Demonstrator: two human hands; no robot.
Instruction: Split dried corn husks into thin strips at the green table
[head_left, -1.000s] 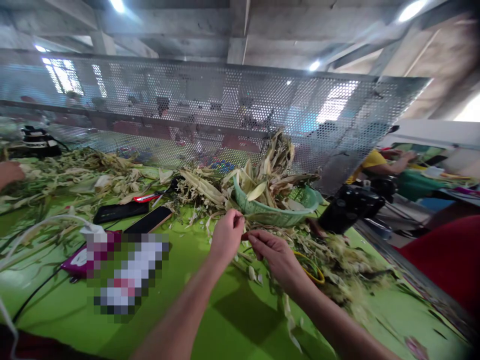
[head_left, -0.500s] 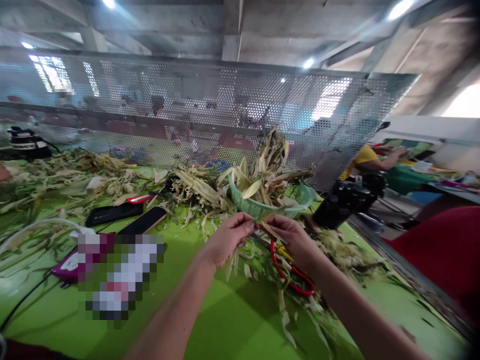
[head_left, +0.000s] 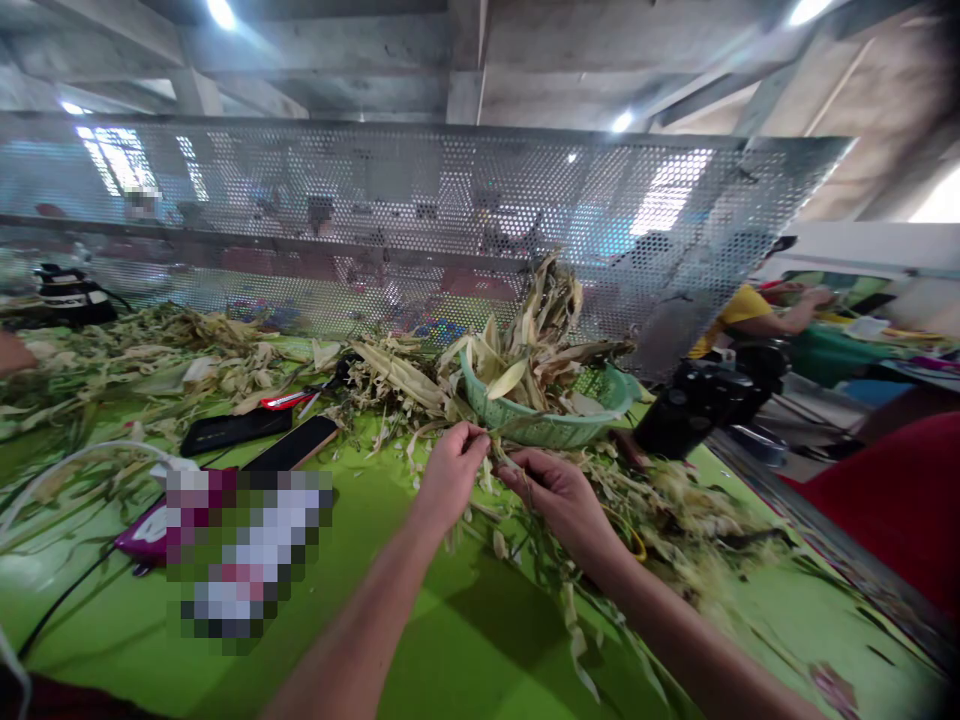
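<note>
Over the near side of a light green basket (head_left: 517,420) piled with dry corn husks (head_left: 551,310), my two hands work close together. My left hand (head_left: 454,470) pinches one end of a thin corn husk strip (head_left: 496,450). The thumb and fingers of my right hand (head_left: 551,490) are closed on the strip's other part, slightly lower and to the right. Beneath and beside my right forearm lie loose husk shreds (head_left: 574,640) and a bit of a yellow handle (head_left: 639,545), mostly hidden by the arm.
A phone (head_left: 292,447), a black case (head_left: 236,430), a red cutter (head_left: 289,400) and a purple power strip (head_left: 146,535) lie left. Husk heaps (head_left: 187,340) line the perforated metal screen (head_left: 420,200). A black container (head_left: 690,405) stands right; a person in yellow (head_left: 750,310) sits beyond.
My right hand has moved slightly down and left, and a small gap now shows between the hands. The red loop beside my right forearm is no longer visible. The view has shifted slightly.
</note>
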